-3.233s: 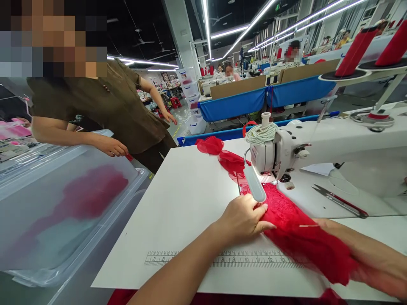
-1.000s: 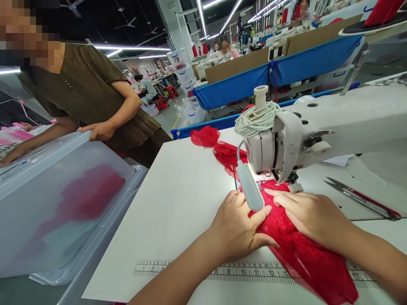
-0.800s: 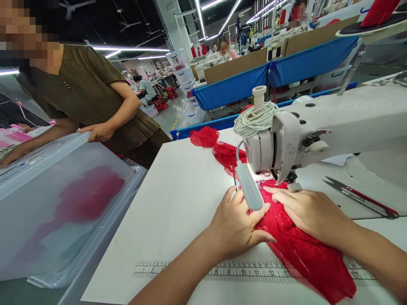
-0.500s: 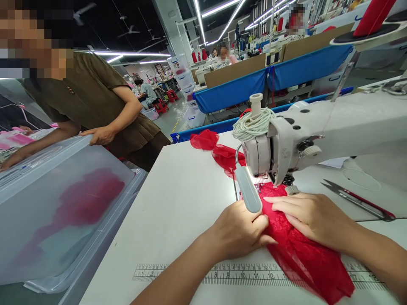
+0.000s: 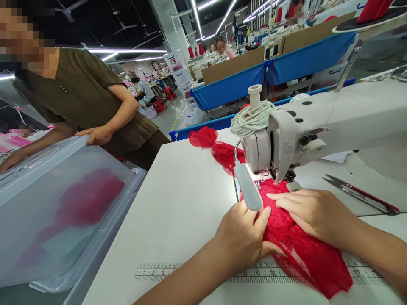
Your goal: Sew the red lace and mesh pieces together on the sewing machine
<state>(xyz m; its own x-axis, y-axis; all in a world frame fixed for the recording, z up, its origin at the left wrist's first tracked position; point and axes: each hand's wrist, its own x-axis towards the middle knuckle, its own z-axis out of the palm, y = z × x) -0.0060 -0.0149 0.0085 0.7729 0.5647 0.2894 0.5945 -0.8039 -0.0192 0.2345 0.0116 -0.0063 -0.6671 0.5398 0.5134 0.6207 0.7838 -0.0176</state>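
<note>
Red lace fabric [image 5: 313, 258] with a sheer part lies under the needle area of a white sewing machine [image 5: 321, 123] and trails toward me. My left hand [image 5: 243, 235] rests at the fabric's left edge, index finger and thumb apart; the grey lamp [image 5: 248, 186] hides some of its fingertips. Flat on the lace, to the right of the needle, lies my right hand [image 5: 313, 212] with its fingers stretched out. Behind the machine head, more red fabric [image 5: 203, 137] lies bunched on the table.
Thread snips [image 5: 362, 195] lie right of my right hand. A printed ruler [image 5: 159, 271] runs along the white table [image 5: 165, 203] near me. At left, a co-worker [image 5: 95, 97] grips a translucent bin [image 5: 104, 156] with red fabric inside. A cord coil [image 5: 252, 118] tops the machine head.
My left thumb and index finger have spread further apart. The fabric's near end has shifted slightly. The view has tilted a little; the co-worker still holds the bin.
</note>
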